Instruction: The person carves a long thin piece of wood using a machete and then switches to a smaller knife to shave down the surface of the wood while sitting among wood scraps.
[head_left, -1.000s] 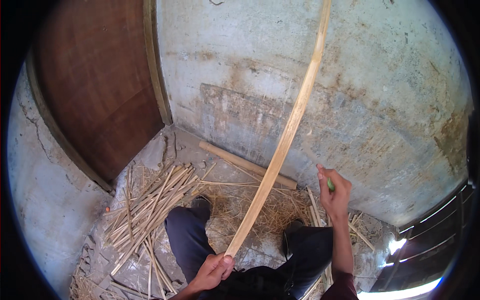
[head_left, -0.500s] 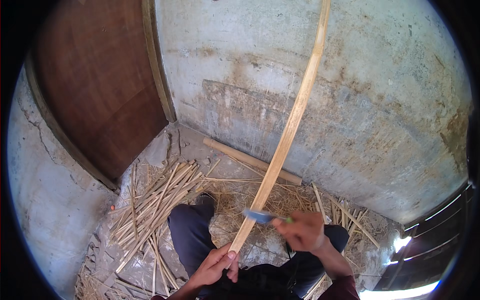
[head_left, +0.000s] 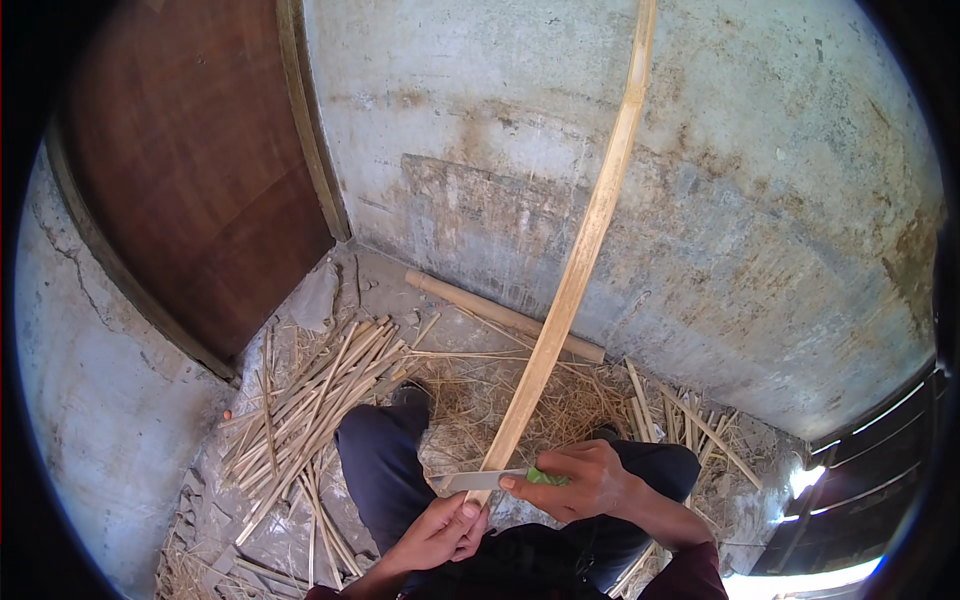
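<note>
A long split bamboo strip (head_left: pixel 572 290) slants from my lap up past the top of the view. My left hand (head_left: pixel 441 532) grips its near end, thumb on top and fingers wrapped under. In my right hand (head_left: pixel 582 482) is a knife (head_left: pixel 480 480) with a green handle, held by closed fingers. Its blade lies across the strip just beyond my left thumb, pointing left. Whether the edge is biting into the bamboo, I cannot tell.
Several cut bamboo sticks (head_left: pixel 310 410) lie heaped to the left on the floor. A thick bamboo pole (head_left: pixel 500 314) rests along the wall (head_left: pixel 480 210). Shavings (head_left: pixel 470 405) cover the floor between my legs. More sticks (head_left: pixel 690 425) lie right. A brown door (head_left: pixel 200 170) stands at far left.
My right hand has drawn the knife down along the strip toward my left hand. The strip and my left hand stay almost in place.
</note>
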